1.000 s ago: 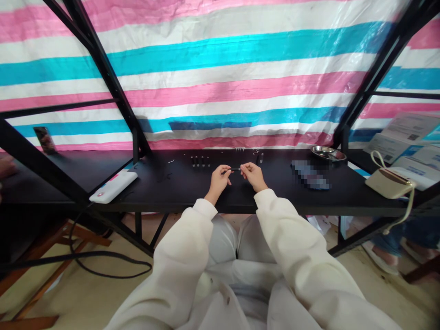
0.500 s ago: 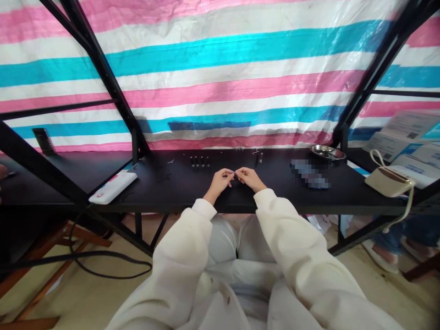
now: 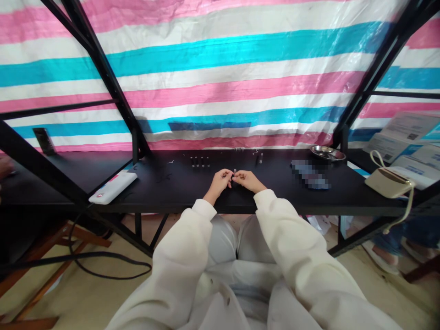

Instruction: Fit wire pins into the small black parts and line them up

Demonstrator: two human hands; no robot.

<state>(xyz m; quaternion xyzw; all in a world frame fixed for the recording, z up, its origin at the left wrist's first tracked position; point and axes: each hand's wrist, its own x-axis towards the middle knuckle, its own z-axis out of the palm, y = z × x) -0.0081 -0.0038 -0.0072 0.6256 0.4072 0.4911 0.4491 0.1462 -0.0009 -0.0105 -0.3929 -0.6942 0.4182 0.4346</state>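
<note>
Over the black table (image 3: pixel 175 188), my left hand (image 3: pixel 221 181) and my right hand (image 3: pixel 250 180) meet with their fingertips pinched together. Between them is a small dark cylindrical piece (image 3: pixel 234 172) with a pale end pointing away from me. Most of it is covered by my fingers, so its exact kind is unclear. Several similar dark pieces (image 3: pixel 202 162) with pale ends lie in a row beyond my left hand. Two more such pieces (image 3: pixel 260 158) lie beyond my right hand. White scraps (image 3: pixel 239 149) are scattered along the table's back edge.
On the left lies a white power bank (image 3: pixel 114 187) with a cable (image 3: pixel 144 264) hanging below. To the right are a round metal dish (image 3: pixel 327 153), a blurred-out bluish item (image 3: pixel 310 174) and a beige pouch (image 3: pixel 390 180). Black frame posts (image 3: pixel 135 142) rise on both sides. Another person's hand (image 3: pixel 4 166) shows far left.
The small piece's pale end now shows upright between my fingertips, where before it was mostly hidden. My hands have shifted only slightly, with the fingers turning the piece.
</note>
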